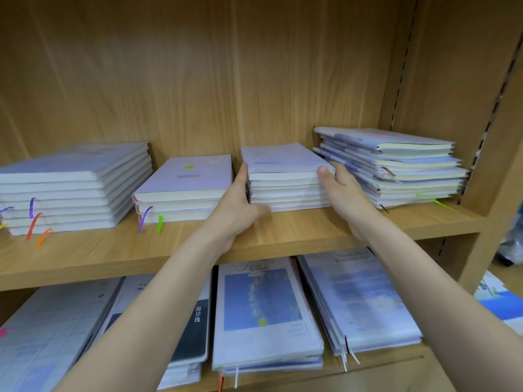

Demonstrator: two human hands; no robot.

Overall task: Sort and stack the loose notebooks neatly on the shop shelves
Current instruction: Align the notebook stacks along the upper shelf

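On the upper shelf (283, 224) a stack of several pale lilac notebooks (283, 161) stands in the middle. My left hand (240, 199) lies flat against the stack's left side, fingers straight, thumb by its bottom front edge. My right hand (343, 190) presses the stack's right side, its thumb on the front corner of the top notebook. Three more stacks share the shelf: a tall one at the far left (70, 188), a short one of three (186, 185), and an uneven, fanned one at the right (396, 165).
The lower shelf holds flat piles of larger notebooks: a blue-picture cover (263, 312), a pale sky cover (359, 301), a black-and-white one (195, 332) and a grid-patterned one (42, 335). The wooden upright (486, 193) bounds the shelves on the right. Coloured ribbon markers hang from the left stacks.
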